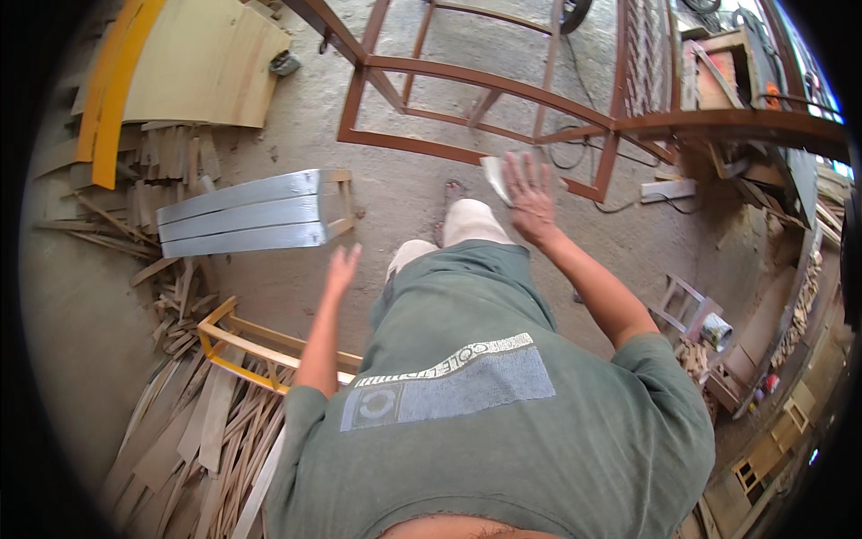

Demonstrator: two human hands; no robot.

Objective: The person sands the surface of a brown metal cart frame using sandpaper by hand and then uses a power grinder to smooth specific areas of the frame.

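My right hand [532, 193] is at the near rail of a reddish-brown frame [404, 151], its fingers stretched upward. A pale, thin, curved piece [496, 180], perhaps folded sandpaper or cloth, is held against the thumb side of that hand. It overlaps the rail in the picture, and whether it touches cannot be made out. Lower and to the left, my left hand [341, 271] hangs in the air with its fingers loosely extended and holds nothing. Nearest to it is a low wooden bench [242, 211] with a silver-grey slatted top.
Plywood sheets [202, 63] and a yellow-orange board [112, 99] lie at the far left. Wood offcuts [238, 440] and a yellow-edged wooden frame [260, 346] are at the near left. On the right are a small stool [680, 301], a paint can [716, 331] and a cable [620, 209].
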